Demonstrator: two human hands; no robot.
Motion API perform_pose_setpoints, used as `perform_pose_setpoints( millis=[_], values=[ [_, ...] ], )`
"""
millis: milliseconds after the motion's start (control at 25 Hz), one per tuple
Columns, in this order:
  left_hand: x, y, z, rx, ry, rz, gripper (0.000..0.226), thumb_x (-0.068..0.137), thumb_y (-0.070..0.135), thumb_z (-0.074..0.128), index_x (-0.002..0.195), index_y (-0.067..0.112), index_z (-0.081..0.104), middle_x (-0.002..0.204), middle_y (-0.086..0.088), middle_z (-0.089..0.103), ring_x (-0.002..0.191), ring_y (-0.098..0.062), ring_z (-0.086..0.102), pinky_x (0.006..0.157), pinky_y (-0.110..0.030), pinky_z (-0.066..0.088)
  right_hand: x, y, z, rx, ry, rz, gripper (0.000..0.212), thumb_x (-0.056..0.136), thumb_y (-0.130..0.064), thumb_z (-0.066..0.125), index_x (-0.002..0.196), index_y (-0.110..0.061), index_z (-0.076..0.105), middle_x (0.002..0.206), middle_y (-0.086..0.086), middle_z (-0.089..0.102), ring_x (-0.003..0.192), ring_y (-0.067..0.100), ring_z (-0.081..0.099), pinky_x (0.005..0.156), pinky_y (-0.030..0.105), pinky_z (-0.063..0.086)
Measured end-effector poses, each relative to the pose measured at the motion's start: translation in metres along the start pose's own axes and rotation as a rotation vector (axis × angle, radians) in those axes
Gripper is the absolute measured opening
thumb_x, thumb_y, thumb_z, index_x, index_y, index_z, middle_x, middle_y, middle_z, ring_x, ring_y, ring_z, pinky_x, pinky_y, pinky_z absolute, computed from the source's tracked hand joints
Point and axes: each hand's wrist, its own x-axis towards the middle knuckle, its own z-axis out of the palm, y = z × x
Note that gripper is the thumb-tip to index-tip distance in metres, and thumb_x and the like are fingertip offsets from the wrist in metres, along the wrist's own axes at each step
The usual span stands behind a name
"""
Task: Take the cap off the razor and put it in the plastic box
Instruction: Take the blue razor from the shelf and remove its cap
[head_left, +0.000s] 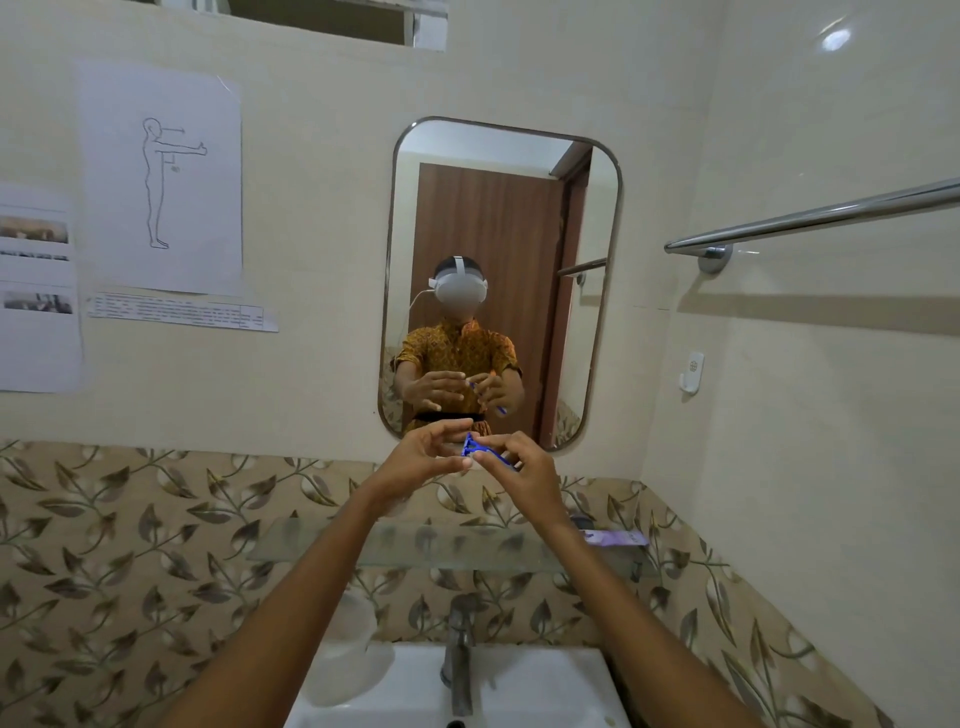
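A blue razor is held up in front of the mirror, above the glass shelf. My right hand grips its handle, with the head pointing left. My left hand has its thumb and forefinger closed around the razor's head. I cannot make out the cap itself under those fingertips. A translucent plastic box stands low on the left rim of the sink, partly behind my left forearm.
A glass shelf runs along the leaf-patterned tiles with a purple tube at its right end. Below are a metal tap and a white sink. A towel rail juts from the right wall.
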Motion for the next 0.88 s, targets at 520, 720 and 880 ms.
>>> perform_pose_setpoints(
  millis=[520,720,880],
  values=[
    [0.009,0.004,0.009,-0.085,0.03,0.018,0.044,0.066,0.034,0.073,0.108,0.032,0.064,0.098,0.008,0.074,0.095,-0.007,0.067,0.067,-0.012,0.051,0.0,-0.013,0.009,-0.024,0.22,-0.008,0.01,0.08,-0.021,0.069,0.09,-0.019,0.067,0.083,-0.008,0.064,0.071,-0.003,0.059,0.056,0.007,0.044],
    [0.009,0.008,0.003,-0.058,-0.018,0.03,0.047,0.064,0.032,0.073,0.109,0.026,0.064,0.096,0.005,0.075,0.098,-0.013,0.067,0.072,-0.015,0.052,0.004,-0.014,0.007,-0.002,0.183,0.006,0.009,0.078,-0.019,0.069,0.086,-0.016,0.067,0.083,0.0,0.069,0.07,0.007,0.062,0.059,0.023,0.051],
    [0.008,0.009,-0.003,-0.041,-0.034,0.034,0.048,0.065,0.028,0.073,0.112,0.023,0.064,0.099,0.006,0.074,0.099,-0.012,0.066,0.072,-0.013,0.052,0.008,-0.015,0.006,0.064,0.139,0.048,0.004,0.08,-0.014,0.067,0.084,-0.014,0.068,0.083,0.005,0.069,0.068,0.007,0.061,0.057,0.022,0.049]
  ],
)
